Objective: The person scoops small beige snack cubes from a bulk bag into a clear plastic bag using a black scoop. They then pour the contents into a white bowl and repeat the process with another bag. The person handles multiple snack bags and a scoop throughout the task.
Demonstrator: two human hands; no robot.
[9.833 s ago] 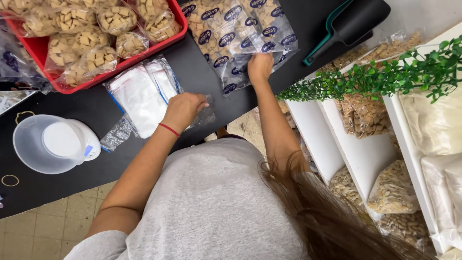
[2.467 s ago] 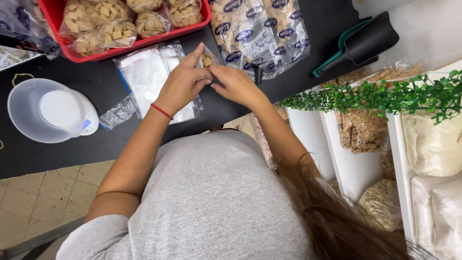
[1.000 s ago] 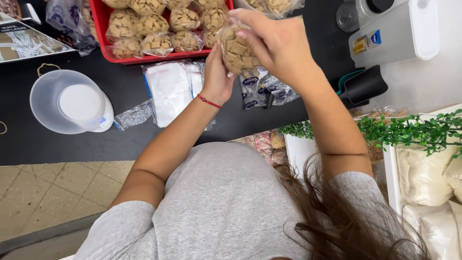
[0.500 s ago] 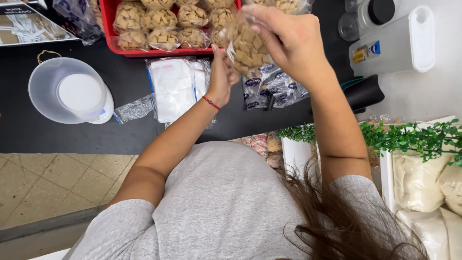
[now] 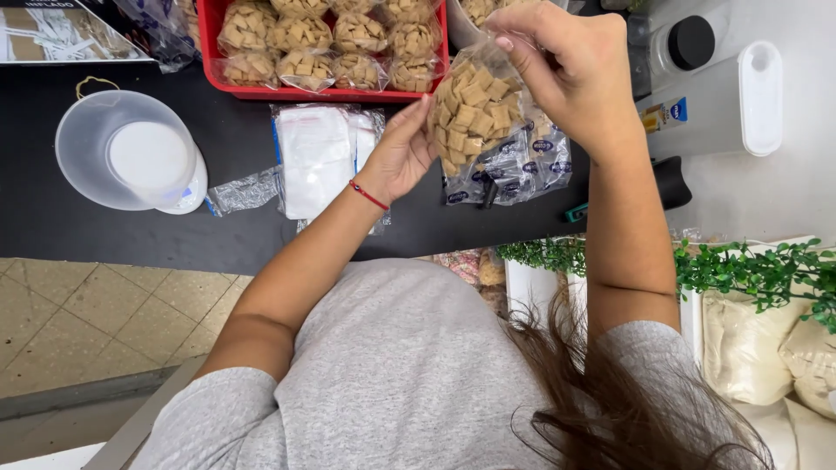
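The black counter [image 5: 104, 231] carries, along its far edge, a red tray [image 5: 261, 87] packed with filled cereal bags, set within easy reach, with a clear plastic tub [image 5: 131, 152] and a flat stack of empty clear bags [image 5: 318, 157] nearer the person. Raised above the counter is a clear bag of square cereal pieces [image 5: 475, 113]. The right hand [image 5: 570, 74] pinches its gathered top closed while the left hand [image 5: 401, 157], open-palmed, steadies its side so the contents settle.
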